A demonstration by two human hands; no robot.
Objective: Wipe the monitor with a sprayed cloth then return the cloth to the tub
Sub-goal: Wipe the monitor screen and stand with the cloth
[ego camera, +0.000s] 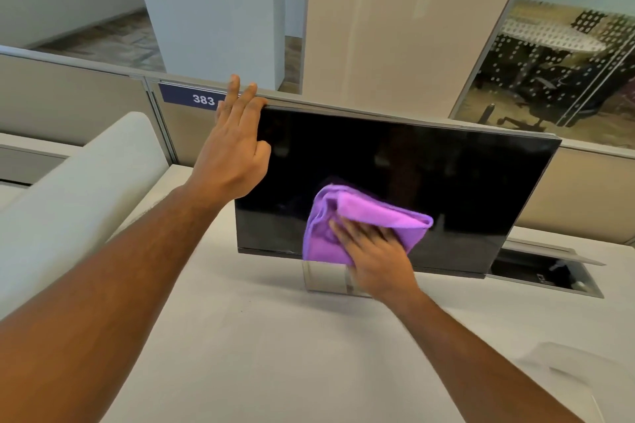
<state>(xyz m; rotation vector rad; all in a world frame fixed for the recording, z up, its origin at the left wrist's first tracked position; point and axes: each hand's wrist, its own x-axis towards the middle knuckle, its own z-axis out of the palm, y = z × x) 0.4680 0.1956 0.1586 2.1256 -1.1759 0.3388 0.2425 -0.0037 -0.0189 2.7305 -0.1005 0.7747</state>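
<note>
Head view. Monitor (412, 175) at frame centre, screen dark, standing on a silver stand (326, 276) on the pale surface (275, 336); panel tilted in the frame, right end lower than left.

Left hand (233, 154) at the monitor's upper left corner: fingers (240, 96) extended and spread, laid over the top edge, thumb on the front of the screen. Corner braced, not clenched; nothing else in that hand.

Right hand (374, 251) at lower centre of the screen, palm flat, fingers (347, 233) stretched out and pressed onto the purple cloth (364, 216). Cloth folded, flat against the glass, lower edge overlapping the bottom bezel just above the stand. Slight motion blur on this hand.

Behind the monitor: grey partition with a blue label reading 383 (196, 98), upper left of centre. White planter (220, 21) with green plants at top left. Open cable hatch (546, 271) in the surface at right, below the monitor's lower right corner. Pale translucent rim (567, 371) at lower right, too blurred to identify.
</note>
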